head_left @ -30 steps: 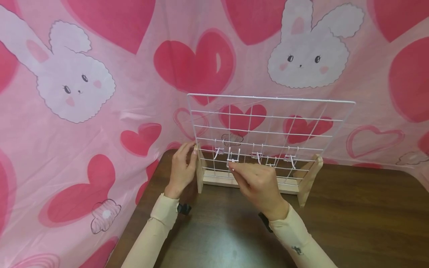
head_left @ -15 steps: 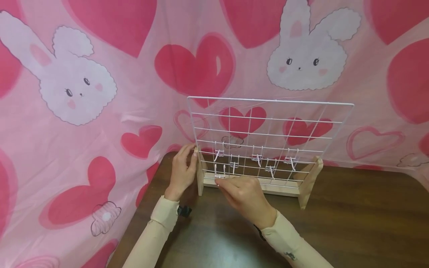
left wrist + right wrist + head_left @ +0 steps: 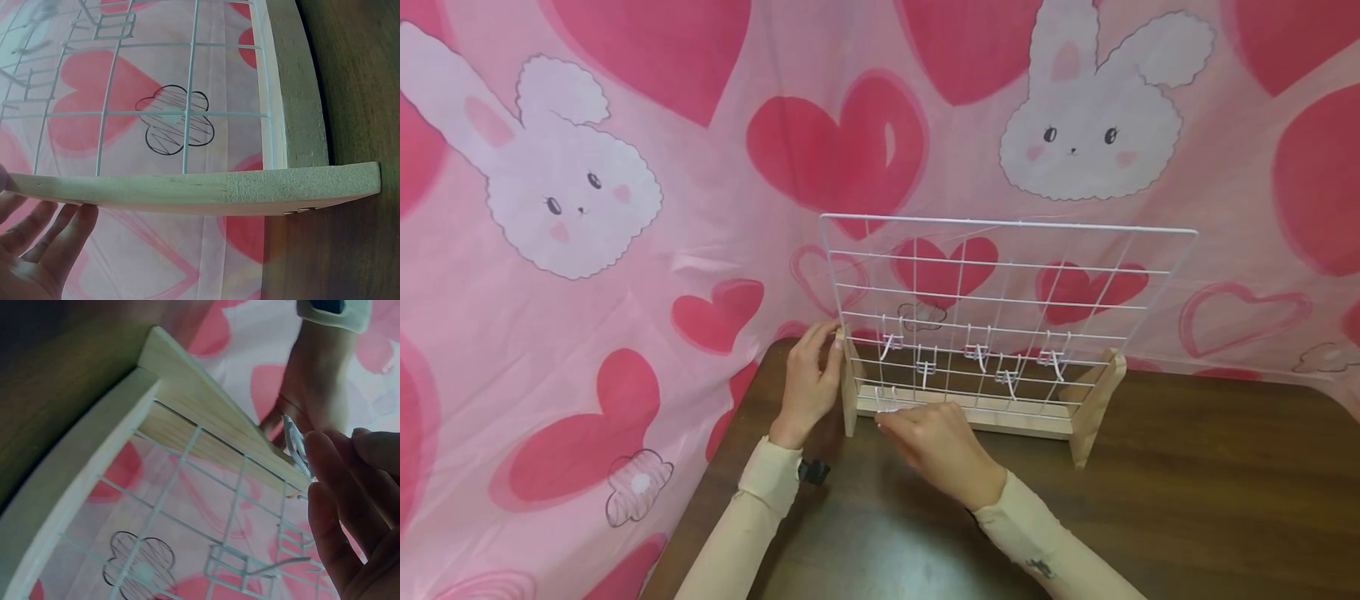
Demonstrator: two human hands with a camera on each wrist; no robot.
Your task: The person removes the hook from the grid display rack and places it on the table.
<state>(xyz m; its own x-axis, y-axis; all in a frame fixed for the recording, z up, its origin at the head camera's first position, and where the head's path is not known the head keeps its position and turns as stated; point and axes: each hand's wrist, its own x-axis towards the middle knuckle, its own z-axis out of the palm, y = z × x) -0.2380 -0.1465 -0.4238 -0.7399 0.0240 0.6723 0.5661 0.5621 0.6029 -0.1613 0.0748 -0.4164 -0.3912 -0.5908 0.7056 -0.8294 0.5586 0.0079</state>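
Note:
A white wire grid panel (image 3: 1009, 222) stands upright in a wooden base with two side supports. My left hand (image 3: 808, 379) grips the left wooden support (image 3: 848, 396) near its top; in the left wrist view its fingers (image 3: 65, 231) lie along the support's outer face. My right hand (image 3: 943, 446) pinches a white wire hook (image 3: 886, 402) in front of the grid's lower left. That pinched hook (image 3: 295, 445) shows at the fingertips in the right wrist view. Whether it touches the grid I cannot tell. Several similar hooks, such as this one (image 3: 977, 354), hang on the grid's lower rows.
The stand rests on a dark brown wooden table (image 3: 1210, 483) near its back left corner. Behind and to the left hangs a pink cloth (image 3: 715, 192) with hearts and rabbits. The right wooden support (image 3: 1097, 408) stands at the grid's other end.
One hook now hangs on the grid where my right hand was a second ago. My right hand has moved left and down with another hook. The left hand stays on the support.

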